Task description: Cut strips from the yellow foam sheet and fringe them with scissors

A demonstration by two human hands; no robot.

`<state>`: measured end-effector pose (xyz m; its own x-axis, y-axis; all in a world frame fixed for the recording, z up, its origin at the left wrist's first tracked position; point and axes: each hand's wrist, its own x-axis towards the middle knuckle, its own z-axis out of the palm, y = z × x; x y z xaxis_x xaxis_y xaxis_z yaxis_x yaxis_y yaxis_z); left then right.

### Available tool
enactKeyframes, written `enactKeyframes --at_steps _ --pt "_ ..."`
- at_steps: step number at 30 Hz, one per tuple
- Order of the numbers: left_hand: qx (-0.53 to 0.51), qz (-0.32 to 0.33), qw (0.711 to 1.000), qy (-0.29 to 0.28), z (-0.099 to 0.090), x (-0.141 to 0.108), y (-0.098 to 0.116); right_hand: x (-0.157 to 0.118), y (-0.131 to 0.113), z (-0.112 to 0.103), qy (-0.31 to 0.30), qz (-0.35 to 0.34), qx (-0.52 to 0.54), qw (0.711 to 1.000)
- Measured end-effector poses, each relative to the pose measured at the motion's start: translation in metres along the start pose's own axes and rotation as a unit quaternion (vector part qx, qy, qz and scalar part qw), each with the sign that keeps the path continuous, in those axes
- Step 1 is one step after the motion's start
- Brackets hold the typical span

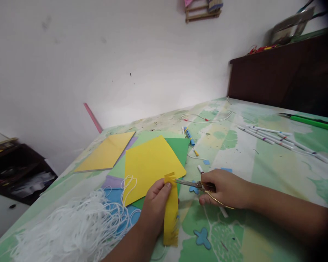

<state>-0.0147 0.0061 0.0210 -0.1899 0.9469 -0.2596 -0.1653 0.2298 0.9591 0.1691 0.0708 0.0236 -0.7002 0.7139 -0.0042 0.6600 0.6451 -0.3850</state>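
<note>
Between its thumb and fingers my left hand [157,198] pinches a long yellow strip [170,222] near its top end. Small cuts fringe the strip's right edge. My right hand [225,187] is closed around the handles of a pair of scissors [190,183], whose blades point left and meet the strip's top right edge. Behind the strip lies a yellow sheet [150,163] on green sheets. Blue cut-out shapes [202,238] lie below and behind the scissors, and a white marker sits partly under my right hand.
A heap of white string [71,229] covers the near left. Several white markers [284,140] and a green pen [314,123] lie at the right. A blue beaded roll [189,136] is beyond the sheets. A dark cabinet [276,72] stands at the back right, against the wall.
</note>
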Motion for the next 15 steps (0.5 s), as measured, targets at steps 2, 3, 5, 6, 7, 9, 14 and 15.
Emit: enactKeyframes --at_steps 2,3,5,6,7,9,14,15 --pt "0.002 -0.002 1.0 -0.002 0.0004 -0.0006 0.0005 0.0002 0.0001 0.0005 0.003 0.0 0.001 1.0" --pt "0.004 -0.002 1.0 -0.003 0.0005 -0.0006 0.0003 0.0002 0.0002 0.0008 0.004 0.001 0.0 1.0" --pt "0.007 0.003 1.0 0.003 0.0011 -0.0001 -0.001 0.0003 0.0002 0.0011 0.006 0.004 -0.005 1.0" --pt "0.007 0.007 1.0 0.009 0.0016 0.0003 -0.0018 0.0003 0.0002 0.0012 0.006 0.006 -0.007 1.0" --pt "0.007 0.012 1.0 0.013 0.0022 0.0006 -0.0026 0.0003 0.0003 0.0012 0.005 0.007 -0.008 1.0" --pt "-0.003 0.025 1.0 0.015 0.0037 0.0012 -0.0036 0.0002 0.0006 0.0014 0.005 0.009 -0.007 1.0" --pt "-0.019 0.039 0.999 -0.009 0.0059 0.0009 -0.0036 0.0003 0.0016 0.0033 0.016 0.001 -0.012 1.0" --pt "-0.015 0.04 0.999 -0.009 0.0059 0.0007 -0.0034 0.0005 0.0016 0.0037 0.018 0.001 -0.014 1.0"
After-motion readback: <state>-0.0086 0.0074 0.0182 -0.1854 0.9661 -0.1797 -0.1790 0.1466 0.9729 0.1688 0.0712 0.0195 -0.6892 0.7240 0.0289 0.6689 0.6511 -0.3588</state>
